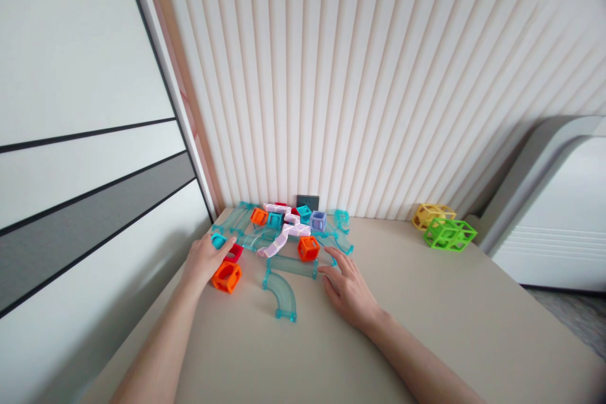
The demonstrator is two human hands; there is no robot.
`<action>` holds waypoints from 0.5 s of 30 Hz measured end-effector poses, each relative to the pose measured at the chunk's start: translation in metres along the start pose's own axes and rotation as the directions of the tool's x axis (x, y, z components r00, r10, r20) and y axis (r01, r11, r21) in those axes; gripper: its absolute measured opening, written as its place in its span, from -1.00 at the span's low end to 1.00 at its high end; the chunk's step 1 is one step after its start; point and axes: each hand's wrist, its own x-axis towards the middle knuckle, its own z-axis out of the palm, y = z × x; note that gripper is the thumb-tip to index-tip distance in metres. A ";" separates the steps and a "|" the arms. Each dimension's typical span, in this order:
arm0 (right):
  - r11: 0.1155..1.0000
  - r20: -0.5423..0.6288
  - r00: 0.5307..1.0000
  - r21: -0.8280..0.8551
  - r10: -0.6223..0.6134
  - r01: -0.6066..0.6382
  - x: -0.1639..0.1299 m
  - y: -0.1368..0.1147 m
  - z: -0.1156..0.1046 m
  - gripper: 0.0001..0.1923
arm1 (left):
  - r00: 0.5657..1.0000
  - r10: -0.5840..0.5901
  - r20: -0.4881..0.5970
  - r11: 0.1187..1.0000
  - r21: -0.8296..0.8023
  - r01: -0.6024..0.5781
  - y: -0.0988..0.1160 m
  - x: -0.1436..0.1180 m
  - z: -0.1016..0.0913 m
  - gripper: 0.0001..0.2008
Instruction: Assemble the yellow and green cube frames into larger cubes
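Observation:
At the left of the table, my left hand (pixel 204 259) has its thumb and fingers around a small blue cube block (pixel 218 240), partly hidden by the hand. Close against that hand are a red block (pixel 233 253) and an open-sided orange cube block (pixel 227 277). My right hand (pixel 349 287) is open, fingers spread low over the table beside a straight clear teal track piece (pixel 292 266). A curved teal track piece (pixel 283 297) lies in front of it. Another orange cube block (pixel 308 249) sits just beyond the right fingertips.
Behind are a pale pink zigzag piece (pixel 278 241), a purple cube block (pixel 319 221), another orange block (pixel 259 216) and more teal tracks (pixel 237 219). Green (pixel 449 235) and yellow (pixel 432 215) frame toys stand at the right. A ribbed wall and a black socket (pixel 307 201) bound the back.

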 end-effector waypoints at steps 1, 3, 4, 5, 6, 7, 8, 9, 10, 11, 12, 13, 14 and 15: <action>1.000 0.000 1.000 0.000 0.001 -0.001 0.000 0.000 0.000 -0.75 | 1.000 0.012 0.011 1.000 0.000 -0.012 -0.001 0.000 0.000 -0.50; 1.000 -0.002 1.000 0.000 -0.001 0.001 0.000 0.001 0.001 -0.75 | 0.999 0.033 0.031 0.999 -0.008 -0.033 -0.002 0.001 -0.001 -0.49; 1.000 -0.003 1.000 -0.001 -0.001 0.001 0.000 0.001 0.001 -0.75 | 0.998 0.042 0.037 0.999 -0.019 -0.041 -0.002 0.001 -0.001 -0.50; 1.000 -0.005 1.000 -0.003 -0.001 0.001 -0.001 0.001 0.001 -0.75 | 0.998 0.046 0.040 0.998 -0.035 -0.045 -0.003 0.001 -0.001 -0.51; 1.000 -0.007 1.000 -0.006 -0.001 0.001 -0.001 0.001 0.001 -0.75 | 0.998 0.048 0.041 0.997 -0.054 -0.046 -0.003 0.001 -0.001 -0.52; 1.000 -0.009 1.000 -0.008 -0.001 0.001 -0.001 0.001 0.001 -0.75 | 0.998 0.047 0.041 0.996 -0.072 -0.044 -0.003 0.002 -0.001 -0.53; 1.000 -0.010 1.000 -0.010 -0.001 0.001 -0.001 0.000 0.001 -0.75 | 0.998 0.043 0.042 0.995 -0.087 -0.039 -0.003 0.002 -0.001 -0.53; 1.000 -0.012 1.000 -0.010 0.000 0.000 -0.001 0.000 0.001 -0.75 | 0.998 0.038 0.043 0.994 -0.100 -0.034 -0.002 0.002 -0.001 -0.54; 1.000 -0.013 1.000 -0.011 0.000 0.000 -0.001 0.000 0.001 -0.75 | 0.998 0.034 0.044 0.994 -0.110 -0.029 -0.002 0.002 -0.001 -0.55; 1.000 -0.013 1.000 -0.012 0.000 0.000 -0.001 0.000 0.001 -0.76 | 0.998 0.032 0.045 0.993 -0.117 -0.027 -0.001 0.002 -0.001 -0.56; 1.000 -0.012 1.000 -0.013 0.000 0.000 -0.001 0.000 0.001 -0.76 | 0.999 0.029 0.044 0.992 -0.120 -0.024 0.000 0.002 -0.002 -0.56; 1.000 -0.010 1.000 -0.013 -0.001 0.001 -0.001 0.000 0.001 -0.76 | 0.999 0.024 0.040 0.993 -0.120 -0.019 0.002 0.001 -0.002 -0.56; 1.000 -0.010 1.000 -0.014 -0.004 0.004 -0.001 0.000 0.001 -0.75 | 0.999 0.016 0.032 0.993 -0.114 -0.012 0.003 0.001 -0.002 -0.55; 1.000 -0.009 1.000 -0.014 -0.007 0.007 -0.001 0.001 0.001 -0.75 | 1.000 0.002 0.019 0.994 -0.111 0.000 0.005 0.001 -0.003 -0.54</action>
